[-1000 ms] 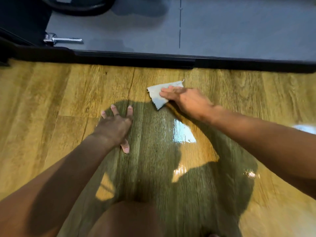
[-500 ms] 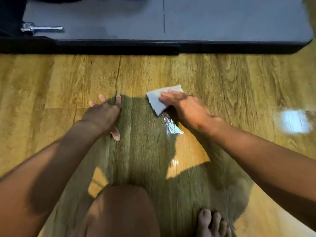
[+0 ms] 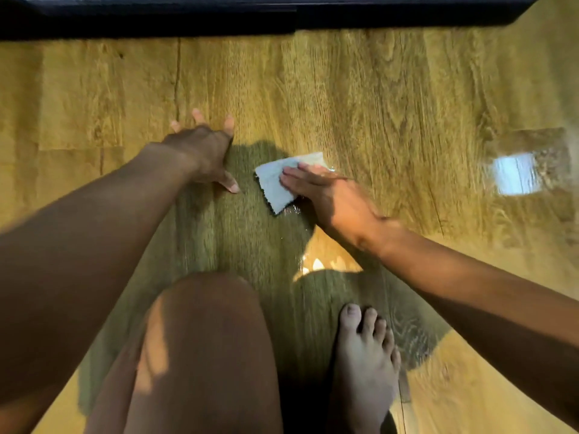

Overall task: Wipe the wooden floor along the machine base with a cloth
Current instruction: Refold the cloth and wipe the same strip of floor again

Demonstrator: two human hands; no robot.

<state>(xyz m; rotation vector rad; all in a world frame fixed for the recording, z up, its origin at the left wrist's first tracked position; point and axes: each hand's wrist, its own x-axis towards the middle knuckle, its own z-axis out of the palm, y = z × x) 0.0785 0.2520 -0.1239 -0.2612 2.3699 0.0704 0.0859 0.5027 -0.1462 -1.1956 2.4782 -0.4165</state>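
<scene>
Pale grey square cloth (image 3: 275, 186) now nearer on yellow-brown wooden plank floor (image 3: 376, 104), drawn well back from long black machine base (image 3: 156, 20) at far edge, pressed flat under straight-fingered right hand (image 3: 329, 195); left hand (image 3: 203, 151) spread, bracing just left; strip by base judged still outstanding.

No text, label, brand, number or sign is showing readably anywhere in the view. The cloth (image 3: 273, 189), the wooden floor (image 3: 376, 104) and the machine base (image 3: 156, 20) are all appearing plain, with the frame blurring slightly.
</scene>
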